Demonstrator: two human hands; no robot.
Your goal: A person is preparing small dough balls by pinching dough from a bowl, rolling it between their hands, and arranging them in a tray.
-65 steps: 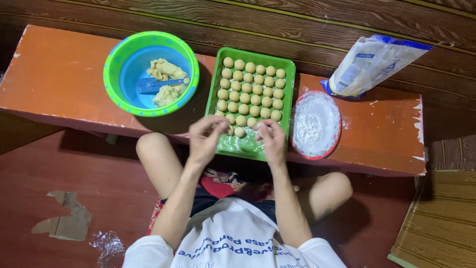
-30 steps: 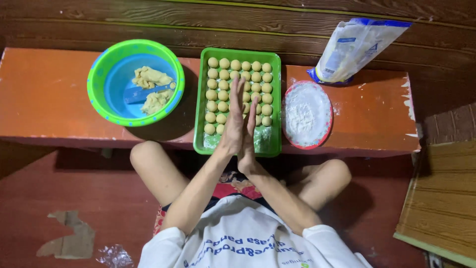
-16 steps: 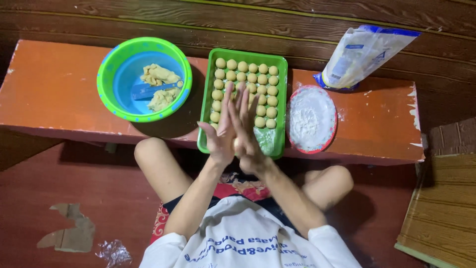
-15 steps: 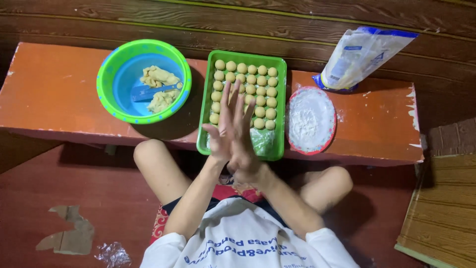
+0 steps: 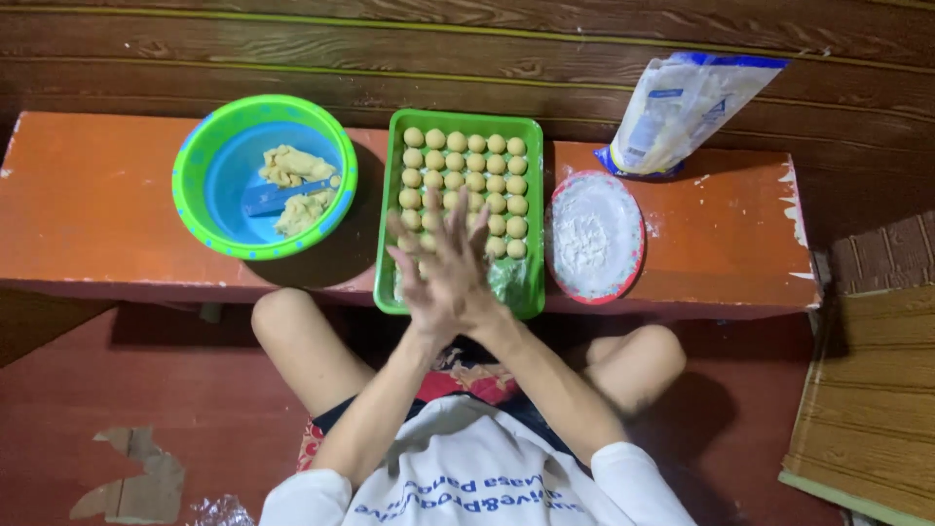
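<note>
My left hand point(image 5: 421, 265) and my right hand point(image 5: 466, 265) are pressed palm to palm over the near end of a green tray point(image 5: 387, 209), fingers stretched out. Whatever lies between the palms is hidden. The tray holds several rows of small round yellow dough balls point(image 5: 466, 173) and sits on a long orange bench point(image 5: 88, 205). To the tray's left stands a green and blue bowl point(image 5: 200, 216) with lumps of yellow dough point(image 5: 292, 166) and a blue scraper point(image 5: 275, 197) inside.
A red-rimmed plate of white flour point(image 5: 595, 234) sits right of the tray, with a white and blue flour bag point(image 5: 677, 112) behind it. My bare knees are under the bench edge. A wooden plank wall runs behind; a wooden board lies at the right.
My hands came together from working apart at the tray's near end and now rub palm against palm, shifting slightly over the tray.
</note>
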